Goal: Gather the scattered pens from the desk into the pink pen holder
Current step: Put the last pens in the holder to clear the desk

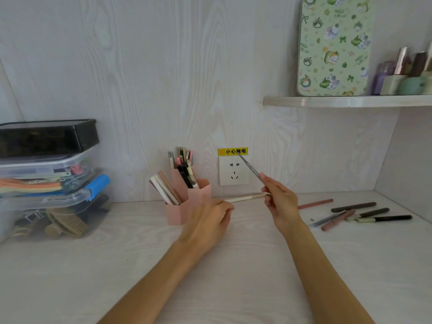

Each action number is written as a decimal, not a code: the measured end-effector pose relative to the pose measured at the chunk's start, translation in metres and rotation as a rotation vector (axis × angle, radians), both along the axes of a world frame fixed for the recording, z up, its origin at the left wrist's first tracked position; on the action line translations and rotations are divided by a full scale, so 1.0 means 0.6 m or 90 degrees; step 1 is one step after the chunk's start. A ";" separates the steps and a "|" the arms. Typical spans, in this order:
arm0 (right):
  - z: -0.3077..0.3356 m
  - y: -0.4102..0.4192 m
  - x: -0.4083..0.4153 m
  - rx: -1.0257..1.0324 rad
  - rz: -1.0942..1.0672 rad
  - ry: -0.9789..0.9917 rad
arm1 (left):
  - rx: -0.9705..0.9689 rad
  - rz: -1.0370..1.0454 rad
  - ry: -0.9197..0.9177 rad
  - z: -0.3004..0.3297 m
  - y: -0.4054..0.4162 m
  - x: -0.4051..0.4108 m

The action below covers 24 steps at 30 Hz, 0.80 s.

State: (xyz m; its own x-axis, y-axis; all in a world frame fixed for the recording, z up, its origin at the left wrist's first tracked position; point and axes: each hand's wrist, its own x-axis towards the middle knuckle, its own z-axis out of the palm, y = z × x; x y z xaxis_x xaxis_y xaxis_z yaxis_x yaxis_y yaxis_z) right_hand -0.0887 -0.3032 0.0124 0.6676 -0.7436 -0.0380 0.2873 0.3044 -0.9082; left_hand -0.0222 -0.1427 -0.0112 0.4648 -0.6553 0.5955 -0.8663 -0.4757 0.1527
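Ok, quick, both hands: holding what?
Left hand: closed on the cream pen.
Right hand: closed on the thin grey pen.

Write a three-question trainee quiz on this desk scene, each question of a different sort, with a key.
1. True or false: the right hand holds a thin grey pen pointing up toward the yellow warning label.
2. Multiple choice: the loose pens still on the desk lie (a) left of the pink pen holder, (b) right of the right hand, (c) on the shelf.
3. Fill in: the left hand holds a ____-coloured pen lying nearly level.

Key: 1 true; 2 b; 3 cream.
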 end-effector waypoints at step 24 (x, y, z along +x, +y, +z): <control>0.059 0.022 0.012 0.071 0.060 -0.250 | 0.214 0.091 0.033 -0.004 0.009 0.007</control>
State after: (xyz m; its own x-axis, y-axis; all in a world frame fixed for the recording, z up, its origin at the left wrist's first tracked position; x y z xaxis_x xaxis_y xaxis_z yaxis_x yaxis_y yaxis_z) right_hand -0.0814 -0.2897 0.0481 0.7125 -0.6841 0.1563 0.5717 0.4367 -0.6946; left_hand -0.0179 -0.1375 -0.0133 0.5894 -0.7369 0.3310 -0.7828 -0.6222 0.0088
